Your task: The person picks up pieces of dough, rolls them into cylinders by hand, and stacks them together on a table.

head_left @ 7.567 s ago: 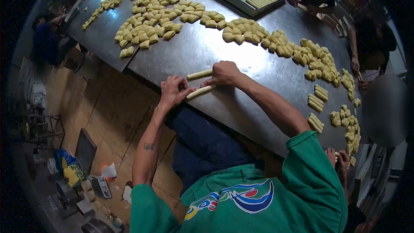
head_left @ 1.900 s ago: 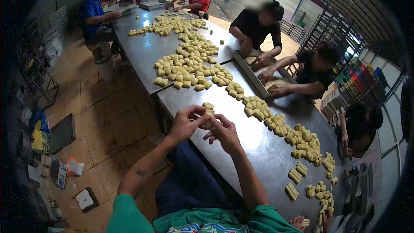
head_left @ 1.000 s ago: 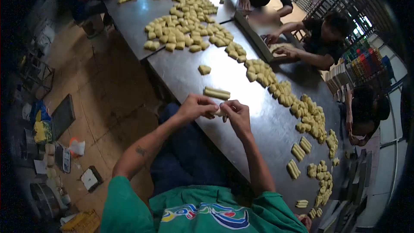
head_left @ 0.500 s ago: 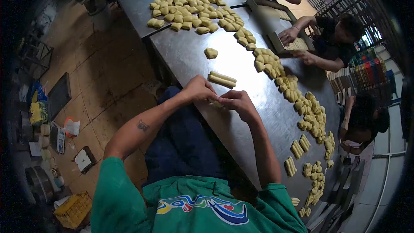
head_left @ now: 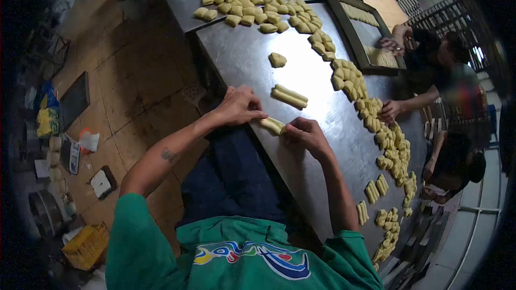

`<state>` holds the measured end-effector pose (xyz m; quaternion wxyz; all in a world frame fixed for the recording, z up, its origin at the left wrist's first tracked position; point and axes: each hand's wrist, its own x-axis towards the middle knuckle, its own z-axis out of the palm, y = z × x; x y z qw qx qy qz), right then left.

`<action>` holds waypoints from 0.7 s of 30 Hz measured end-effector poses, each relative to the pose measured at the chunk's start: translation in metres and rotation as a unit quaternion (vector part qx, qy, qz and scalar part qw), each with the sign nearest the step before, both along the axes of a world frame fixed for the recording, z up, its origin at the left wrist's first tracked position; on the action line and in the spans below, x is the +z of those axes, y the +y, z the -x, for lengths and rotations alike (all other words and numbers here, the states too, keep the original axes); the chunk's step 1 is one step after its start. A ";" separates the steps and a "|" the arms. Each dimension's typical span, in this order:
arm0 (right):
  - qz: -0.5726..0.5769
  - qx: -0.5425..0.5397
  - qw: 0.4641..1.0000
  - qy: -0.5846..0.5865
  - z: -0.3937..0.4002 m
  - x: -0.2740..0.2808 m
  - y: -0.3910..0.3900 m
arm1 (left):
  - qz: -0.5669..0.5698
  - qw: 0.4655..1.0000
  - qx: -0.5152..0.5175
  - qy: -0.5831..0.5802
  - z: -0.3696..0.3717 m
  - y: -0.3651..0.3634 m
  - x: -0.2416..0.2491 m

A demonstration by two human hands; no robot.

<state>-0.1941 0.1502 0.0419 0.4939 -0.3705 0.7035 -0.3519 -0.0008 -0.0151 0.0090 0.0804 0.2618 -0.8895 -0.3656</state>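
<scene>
A short pale-yellow piece of dough [head_left: 273, 125] is stretched between my two hands near the table's edge. My left hand [head_left: 239, 106] pinches its left end between thumb and fingers. On its right end, the fingers of my right hand [head_left: 308, 135] are closed. Just beyond my hands, dough rolls [head_left: 290, 96] lie side by side on the metal table [head_left: 242, 56]. Farther off sits a single lump of dough [head_left: 278, 60].
A long band of dough pieces [head_left: 346, 78] runs along the table. On the far side, a co-worker has one hand [head_left: 392, 45] over a tray [head_left: 357, 48] of dough strips and another hand [head_left: 391, 110] at the band. Grouped rolls [head_left: 372, 191] lie to the right.
My hands have moved apart, and the dough between them now shows more fully. The co-worker's nearer hand has gone from beside the tray to the dough band. The view has shifted slightly.
</scene>
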 end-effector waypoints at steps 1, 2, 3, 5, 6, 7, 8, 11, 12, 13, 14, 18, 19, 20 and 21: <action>-0.010 -0.011 1.000 0.011 -0.002 0.001 0.000 | 0.009 1.000 0.003 0.015 0.002 0.005 0.003; -0.050 -0.025 0.997 0.054 -0.003 -0.003 -0.006 | -0.013 0.999 0.027 -0.036 0.010 0.008 0.007; -0.054 -0.020 0.997 0.054 -0.004 -0.005 -0.010 | -0.017 0.999 0.032 -0.036 0.017 0.010 0.021; -0.084 0.010 0.976 0.199 -0.006 -0.011 -0.016 | -0.082 0.979 0.025 -0.185 0.027 0.009 0.044; -0.089 0.014 0.976 0.196 -0.011 -0.007 -0.018 | -0.062 0.982 0.020 -0.180 0.031 0.009 0.031; -0.116 0.024 0.959 0.259 -0.020 0.004 -0.021 | -0.069 0.981 0.021 -0.182 0.032 0.008 0.023; -0.144 0.035 0.936 0.320 -0.025 0.008 -0.019 | -0.005 0.988 0.021 -0.154 0.031 0.010 0.016; -0.173 0.071 0.931 0.312 -0.003 0.004 -0.009 | 0.052 0.989 -0.038 -0.130 0.026 -0.004 0.014; -0.147 0.093 0.939 0.296 0.010 -0.008 -0.005 | 0.020 0.992 -0.079 -0.099 0.021 -0.011 0.011; -0.136 0.095 0.938 0.303 0.010 0.001 -0.006 | -0.013 0.991 -0.118 -0.069 0.017 -0.017 0.013; -0.091 0.135 0.937 0.309 0.009 0.008 -0.002 | 0.015 0.991 -0.127 -0.047 0.013 -0.016 0.011; -0.065 0.222 0.885 0.404 0.003 0.009 -0.007 | 0.050 0.994 -0.086 -0.049 0.017 -0.009 0.009; -0.074 0.219 0.878 0.420 0.004 0.009 -0.012 | 0.051 0.994 -0.085 -0.050 0.023 -0.010 0.017; -0.074 0.218 0.879 0.419 0.004 0.009 -0.019 | 0.013 0.989 -0.078 -0.128 0.030 -0.011 0.026; -0.132 0.186 0.890 0.394 0.004 0.010 -0.028 | -0.025 0.976 -0.073 -0.206 0.036 -0.011 0.029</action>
